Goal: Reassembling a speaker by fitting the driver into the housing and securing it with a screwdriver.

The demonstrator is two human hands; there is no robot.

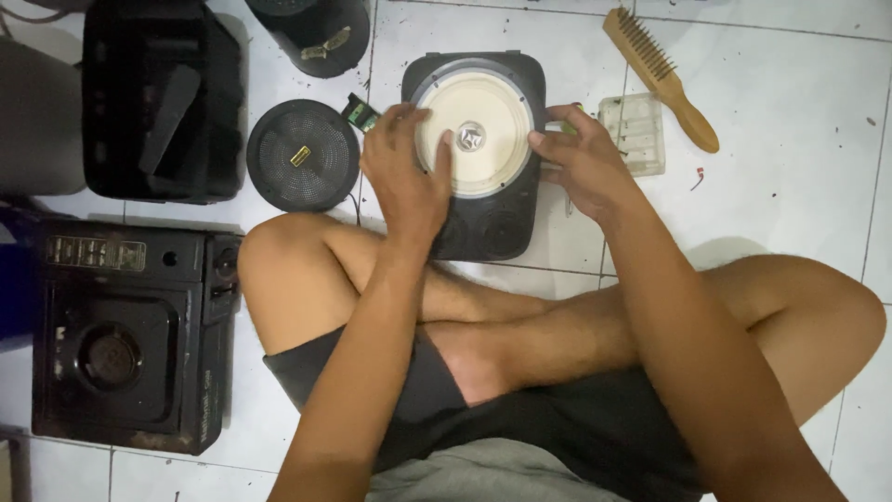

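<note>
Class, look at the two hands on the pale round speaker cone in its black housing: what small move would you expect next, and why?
Probably a gentle lift or twist of the cone out of the black housing. The left hand lies over its left rim and the right hand touches its right edge, so both sides are braced. The round grille already lies apart on the tiled floor.

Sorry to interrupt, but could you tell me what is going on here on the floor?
A person sits cross-legged on a white tiled floor with both hands on a black speaker unit that lies face up. The left hand rests on the cream-coloured speaker cone; the right hand grips its right edge. A round black grille lies to the left, a wire brush and a clear plastic tray to the right.
</note>
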